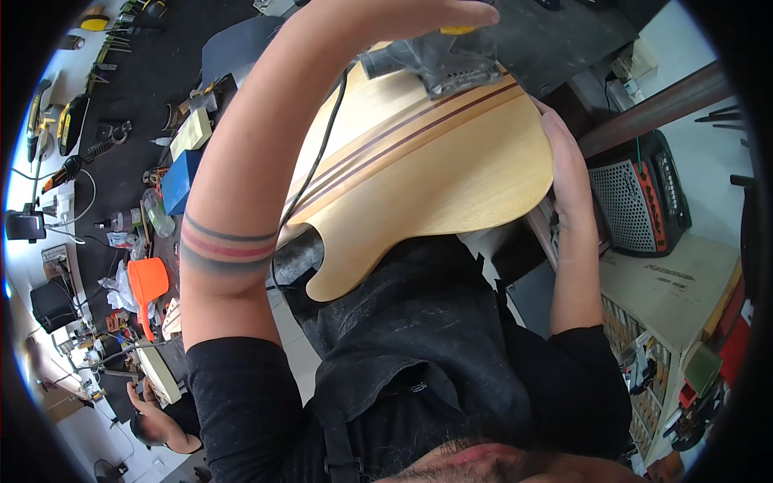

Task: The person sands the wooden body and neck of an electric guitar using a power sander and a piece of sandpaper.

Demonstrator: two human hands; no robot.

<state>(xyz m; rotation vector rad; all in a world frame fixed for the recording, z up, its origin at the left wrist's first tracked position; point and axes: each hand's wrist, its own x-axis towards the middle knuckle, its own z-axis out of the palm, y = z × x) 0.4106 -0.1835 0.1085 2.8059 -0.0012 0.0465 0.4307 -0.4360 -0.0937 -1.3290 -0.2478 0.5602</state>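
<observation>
A pale wooden electric guitar body point(467, 169) with darker stripes along its middle lies in front of my torso, its curved horn toward my apron. On its far part sits a dusty grey-black power sander point(463, 72) with a bit of yellow on top, slightly blurred. My left hand point(439, 18) is over the sander's top and grips it, one digit stretched to the right; the other fingers are mostly hidden. The sander's black cord point(326, 141) trails across the wood beside my left forearm. My right hand point(564, 157) grasps the body's right edge, fingertips partly hidden.
At right, an orange-and-grey amplifier point(632, 205) stands on a cabinet point(676, 282), near a metal beam point(648, 113). Left, a cluttered bench holds an orange dipper point(149, 280), a blue box point(179, 182) and tools. Another person point(173, 427) is at lower left.
</observation>
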